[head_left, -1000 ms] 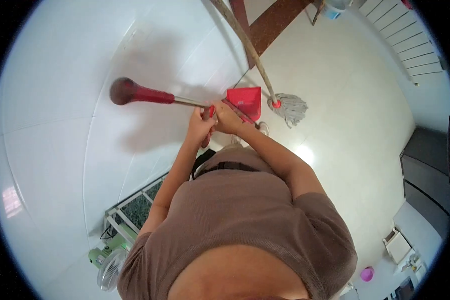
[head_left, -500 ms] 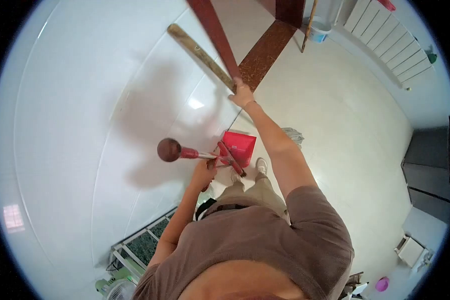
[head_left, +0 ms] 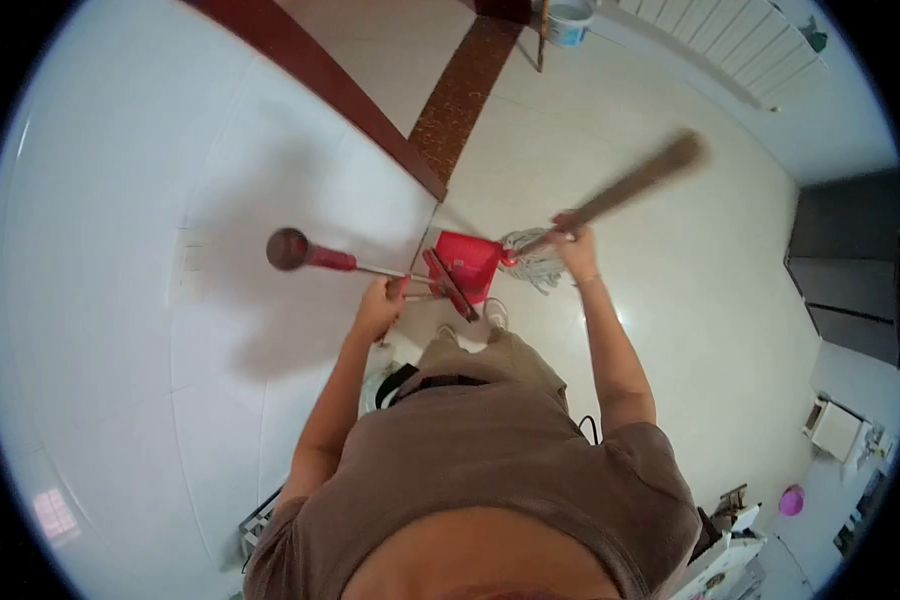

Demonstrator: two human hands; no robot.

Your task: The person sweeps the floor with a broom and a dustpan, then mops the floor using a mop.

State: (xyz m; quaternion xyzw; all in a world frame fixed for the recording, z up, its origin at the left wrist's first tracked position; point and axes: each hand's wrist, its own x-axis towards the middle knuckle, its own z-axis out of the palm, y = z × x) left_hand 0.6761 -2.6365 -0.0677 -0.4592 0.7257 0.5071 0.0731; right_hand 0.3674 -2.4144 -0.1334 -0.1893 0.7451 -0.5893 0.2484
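Note:
My right hand [head_left: 576,250] is wrapped round the wooden handle of a mop [head_left: 635,187], which slants up to the right and is blurred at its top. The grey-white mop strands [head_left: 538,265] lie on the floor, below a red socket. My left hand [head_left: 377,310] is closed round red handles beside the wall. From there, thin rods run to a red broom head [head_left: 451,287] and a red dustpan [head_left: 470,256]. A long shaft ends in a dark round knob [head_left: 288,248] near the wall. How my left fingers share the two handles is partly hidden.
A white tiled wall [head_left: 100,250] rises on my left, ending at a dark red door frame [head_left: 360,100]. A brown threshold strip [head_left: 460,95] crosses the floor. Farther off stand a bucket [head_left: 568,25], a stick [head_left: 543,40], a white radiator [head_left: 710,45] and a dark cabinet [head_left: 845,265].
My right hand has moved right, away from the door frame. The mop handle has swung from upper left to upper right. My left hand still holds the red handles; the view has shifted.

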